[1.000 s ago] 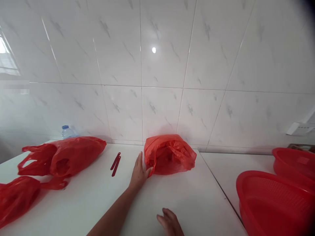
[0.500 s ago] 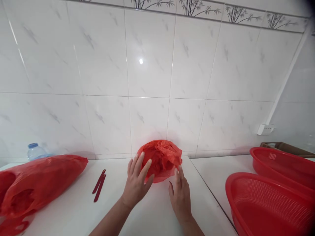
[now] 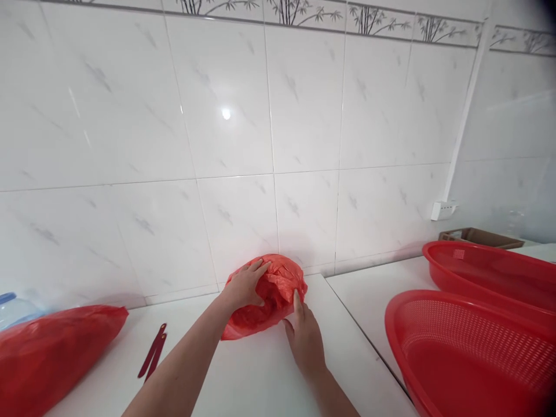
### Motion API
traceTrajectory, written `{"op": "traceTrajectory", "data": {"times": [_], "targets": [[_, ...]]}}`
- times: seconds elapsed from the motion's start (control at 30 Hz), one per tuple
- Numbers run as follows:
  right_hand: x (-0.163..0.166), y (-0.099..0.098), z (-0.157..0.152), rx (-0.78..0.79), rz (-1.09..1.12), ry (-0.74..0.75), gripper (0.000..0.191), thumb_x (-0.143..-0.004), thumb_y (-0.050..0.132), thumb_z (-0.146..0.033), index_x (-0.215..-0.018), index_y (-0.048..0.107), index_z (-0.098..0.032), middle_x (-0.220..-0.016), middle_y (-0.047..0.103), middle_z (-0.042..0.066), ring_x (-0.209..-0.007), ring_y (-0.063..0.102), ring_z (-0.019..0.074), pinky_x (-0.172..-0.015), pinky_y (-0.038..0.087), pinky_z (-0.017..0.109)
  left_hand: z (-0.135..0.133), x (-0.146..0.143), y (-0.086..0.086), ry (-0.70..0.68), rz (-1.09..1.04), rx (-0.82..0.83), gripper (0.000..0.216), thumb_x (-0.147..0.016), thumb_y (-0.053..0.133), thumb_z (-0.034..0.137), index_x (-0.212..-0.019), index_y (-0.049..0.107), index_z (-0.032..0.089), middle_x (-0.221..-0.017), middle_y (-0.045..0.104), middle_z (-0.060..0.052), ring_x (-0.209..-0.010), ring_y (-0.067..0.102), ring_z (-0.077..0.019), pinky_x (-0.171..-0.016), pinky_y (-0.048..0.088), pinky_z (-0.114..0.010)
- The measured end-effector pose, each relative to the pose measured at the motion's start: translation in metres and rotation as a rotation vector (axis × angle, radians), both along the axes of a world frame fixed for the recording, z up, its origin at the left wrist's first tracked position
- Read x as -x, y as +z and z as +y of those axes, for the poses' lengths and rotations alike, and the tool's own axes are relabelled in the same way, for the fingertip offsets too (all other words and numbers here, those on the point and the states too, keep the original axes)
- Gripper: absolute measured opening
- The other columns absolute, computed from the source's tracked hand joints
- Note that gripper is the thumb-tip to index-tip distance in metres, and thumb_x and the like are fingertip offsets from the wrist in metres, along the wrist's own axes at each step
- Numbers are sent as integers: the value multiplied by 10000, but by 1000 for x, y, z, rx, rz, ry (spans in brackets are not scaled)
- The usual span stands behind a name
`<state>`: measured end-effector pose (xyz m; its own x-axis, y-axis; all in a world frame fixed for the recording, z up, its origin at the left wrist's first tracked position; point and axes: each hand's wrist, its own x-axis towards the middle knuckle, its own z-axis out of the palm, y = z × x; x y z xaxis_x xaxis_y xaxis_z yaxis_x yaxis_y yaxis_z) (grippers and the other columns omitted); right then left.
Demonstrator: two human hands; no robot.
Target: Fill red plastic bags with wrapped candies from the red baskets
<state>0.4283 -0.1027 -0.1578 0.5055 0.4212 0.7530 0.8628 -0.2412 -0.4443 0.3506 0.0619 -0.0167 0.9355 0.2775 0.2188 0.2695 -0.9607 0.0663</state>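
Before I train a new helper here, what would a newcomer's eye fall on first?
The crumpled red bag at centre stands out first, the left hand over one side and the right hand at the other. Then the perforated red basket at lower right draws the eye.

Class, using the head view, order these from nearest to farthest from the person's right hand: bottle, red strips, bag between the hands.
1. Bag: middle, at the right hand.
2. Red strips: left, beyond the left forearm.
3. Bottle: far left, at the view's edge.

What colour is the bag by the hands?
The bag is red, as the head view shows.
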Motion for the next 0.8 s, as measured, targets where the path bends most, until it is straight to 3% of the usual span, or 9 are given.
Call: {"op": "traceTrajectory", "data": {"times": [0.1, 0.17, 0.23, 0.3, 0.4, 0.53, 0.7, 0.8], "targets": [[-3, 3, 1, -39, 95, 9, 629, -931, 415, -351, -1479, 131, -230, -1168, 577, 121, -909, 614, 224, -716, 552, 364, -5, -1, -8, -18, 13, -17, 1008, -561, 717, 325, -1440, 229, 386, -1532, 269, -3, -1318, 342, -366, -965, 416, -463], [-4, 7, 3, -58, 120, -11, 557, -930, 421, -360, -1438, 241, -222, -1155, 581, 118, -857, 624, 207, -664, 551, 332, -7, -1, -10, -35, 17, -32, 1020, -574, 709, 320, -1450, 190, 383, -1524, 285, 3, -1314, 353, -339, -988, 398, -446], [-1, 11, 4, -55, 93, 2, 365, -937, 396, -294, -1293, 448, -231, -1166, 572, 110, -852, 617, 189, -644, 540, 302, -7, -2, -10, -51, 22, -50, 1032, -572, 712, 310, -1452, 177, 374, -1517, 298, 5, -1312, 362, -310, -1004, 388, -413], [5, 14, 4, -45, 38, 41, 245, -926, 378, -208, -1026, 600, -233, -1247, 530, 100, -919, 599, 190, -696, 530, 306, -6, -4, -11, -58, 25, -71, 1041, -559, 723, 304, -1449, 188, 367, -1515, 298, 1, -1300, 380, -301, -998, 393, -390], [21, 13, 3, -20, -82, 83, 250, -885, 403, -124, -764, 606, -202, -1354, 467, 97, -1036, 559, 226, -818, 507, 369, -1, -9, -14, -46, 20, -100, 1044, -569, 723, 334, -1457, 176, 330, -1503, 310, -37, -1260, 419, -311, -960, 416, -385], [40, 7, -9, 10, -153, 184, 241, -857, 419, -57, -854, 614, -198, -1157, 606, 106, -1005, 574, 222, -809, 514, 361, 5, -14, -18, -15, 16, -129, 958, -648, 664, 321, -1468, 169, 285, -1486, 335, -62, -1210, 459, -311, -940, 421, -391], [58, -21, -47, 65, -68, 378, 273, -877, 402, -69, -769, 600, -222, -784, 644, 27, -725, 597, 160, -722, 511, 318, 11, -15, -21, 44, -4, -134, 831, -733, 571, 243, -1466, 183, 291, -1510, 294, -62, -1254, 416, -312, -919, 429, -399], [74, -49, -79, 78, 210, 344, 147, -908, 500, -237, -831, 626, -232, -851, 647, 20, -749, 601, 152, -722, 519, 325, 13, -20, -24, 80, -27, -125, 822, -740, 555, 214, -1464, 177, 305, -1509, 300, -60, -1252, 420, -303, -899, 440, -390]]}}
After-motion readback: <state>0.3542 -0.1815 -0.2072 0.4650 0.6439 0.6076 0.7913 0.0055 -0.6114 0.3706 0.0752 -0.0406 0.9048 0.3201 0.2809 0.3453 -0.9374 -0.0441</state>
